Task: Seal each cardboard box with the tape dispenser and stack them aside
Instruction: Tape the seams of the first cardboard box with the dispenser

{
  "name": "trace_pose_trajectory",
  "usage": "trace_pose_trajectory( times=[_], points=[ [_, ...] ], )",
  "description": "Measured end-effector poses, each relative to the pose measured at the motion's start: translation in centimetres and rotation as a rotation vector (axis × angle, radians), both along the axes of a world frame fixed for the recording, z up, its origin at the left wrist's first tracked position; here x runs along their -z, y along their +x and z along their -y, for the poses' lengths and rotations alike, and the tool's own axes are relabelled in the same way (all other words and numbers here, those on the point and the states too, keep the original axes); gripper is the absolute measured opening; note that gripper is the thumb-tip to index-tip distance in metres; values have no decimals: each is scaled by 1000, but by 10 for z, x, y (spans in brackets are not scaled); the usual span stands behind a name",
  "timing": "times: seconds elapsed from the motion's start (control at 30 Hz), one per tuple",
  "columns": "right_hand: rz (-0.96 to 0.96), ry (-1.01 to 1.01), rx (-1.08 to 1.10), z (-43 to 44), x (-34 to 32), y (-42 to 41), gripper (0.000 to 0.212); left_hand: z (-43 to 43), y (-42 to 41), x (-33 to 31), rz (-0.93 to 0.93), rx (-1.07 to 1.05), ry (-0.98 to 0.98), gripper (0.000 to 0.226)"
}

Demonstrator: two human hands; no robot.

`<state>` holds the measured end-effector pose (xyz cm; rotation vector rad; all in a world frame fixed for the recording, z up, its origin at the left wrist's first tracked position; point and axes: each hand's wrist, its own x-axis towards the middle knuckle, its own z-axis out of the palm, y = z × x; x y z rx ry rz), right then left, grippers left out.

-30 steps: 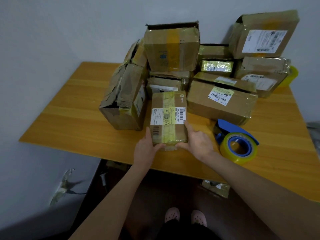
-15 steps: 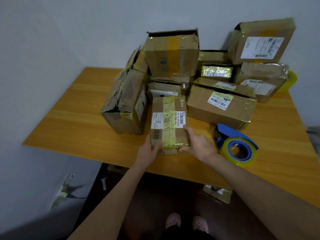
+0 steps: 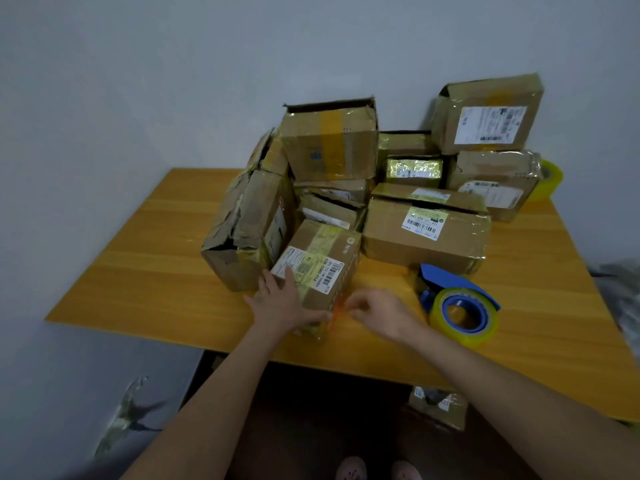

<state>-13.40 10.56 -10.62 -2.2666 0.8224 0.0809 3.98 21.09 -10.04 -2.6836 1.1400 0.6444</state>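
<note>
Left grip (image 3: 280,299) is laid spread flat on the labelled box (image 3: 325,251), now skewed at the near edge of the desk (image 3: 156,271), no longer held square by both; right grip (image 3: 384,315), blurred, fingers curled, pinch indeterminable, has been taken off its corner, so the tape dispenser (image 3: 457,303) nearby is likely fetched next.

Small cardboard box (image 3: 320,271): near front edge of table (image 3: 138,271), in front of the pile, skewed with one corner toward the camera. White barcode label and a yellowish tape strip on top. Looks closed, but the near end is blurred. Tape dispenser (image 3: 459,301): blue frame, yellowish roll, lying right of it, apart. Other boxes (image 3: 426,237) piled behind, crumpled, taped, some stacked.
</note>
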Motion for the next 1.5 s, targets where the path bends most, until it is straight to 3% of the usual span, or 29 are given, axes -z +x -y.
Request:
trace_pose_trajectory(
  times=[0.1, 0.43, 0.53, 0.63, 0.73, 0.87, 1.0, 1.07, 1.17, 1.23, 1.3, 1.37, 1.5],
  points=[
    [-35, -106, 187, 24, -5, -4, 35, -1, -1, -1, 5, 23, 26, 136],
    [-60, -225, 423, 65, -26, 55, 54, -21, 17, -1, 43, 255, 9, 112],
    [-86, -143, 301, 75, -22, 65, 69, -32, 14, 4, -104, -47, -241, 97],
    [-144, -57, 169, 73, -17, 69, 73, -41, 12, 10, -106, -373, -417, 91],
    [-265, -121, 134, 78, -17, 60, 88, -39, 2, 13, -73, -348, -356, 87],
    [-551, -256, 18, 94, -34, 32, 110, -11, -8, 9, -57, -161, -327, 85],
    [-530, -248, -22, 84, -37, 19, 96, 25, -12, -3, -53, 26, -403, 73],
    [-535, -246, 35, 76, -33, 11, 89, 27, -19, -4, -6, -67, -475, 76],
    [-578, -311, 116, 64, -24, 0, 88, 16, -38, -2, -261, -442, -540, 93],
    [-583, -314, 159, 55, -21, 0, 84, 13, -49, 1, -527, -599, -513, 87],
    [-578, -299, 189, 46, -20, 2, 75, 14, -59, 0, -707, -626, -507, 63],
    [-546, -276, 214, 41, -21, 2, 67, 19, -62, -2, -764, -604, -560, 47],
    [-407, -203, 242, 38, -24, -1, 45, 24, -50, -2, -758, -546, -653, 42]
  ],
)
